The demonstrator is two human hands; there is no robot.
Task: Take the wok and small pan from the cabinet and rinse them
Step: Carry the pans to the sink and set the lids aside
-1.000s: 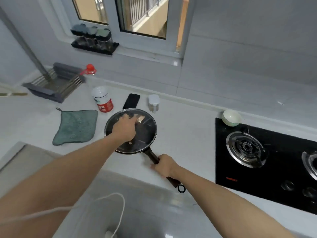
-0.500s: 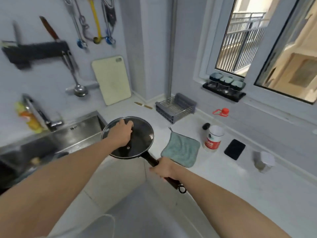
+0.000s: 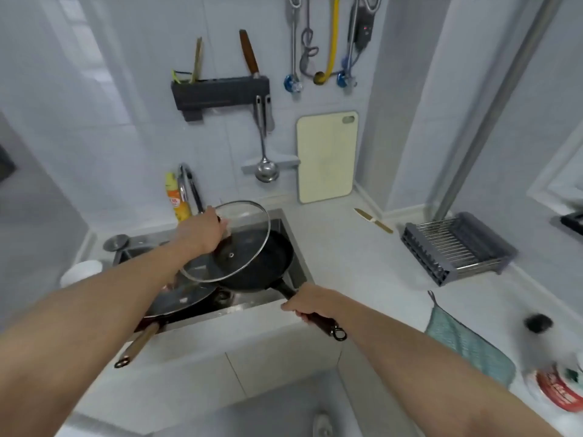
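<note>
The small black pan (image 3: 268,263) hangs over the steel sink (image 3: 295,247). My right hand (image 3: 310,302) grips its dark handle at the sink's front edge. My left hand (image 3: 205,228) holds the round glass lid (image 3: 230,244), tilted up off the pan toward the left. Beneath them in the sink lies the wok (image 3: 186,294), its wooden handle (image 3: 137,345) sticking out over the counter front. The faucet (image 3: 189,190) stands just behind my left hand.
An orange soap bottle (image 3: 176,200) sits beside the faucet. A cutting board (image 3: 326,156) leans on the wall. A dish rack (image 3: 457,247) and a small knife (image 3: 373,219) lie on the right counter. A teal cloth (image 3: 467,345) and a red-labelled can (image 3: 558,386) are near right.
I turned left from the counter to the sink, carrying the pan there. The lid, flat on the pan before, is now lifted and tilted by my left hand.
</note>
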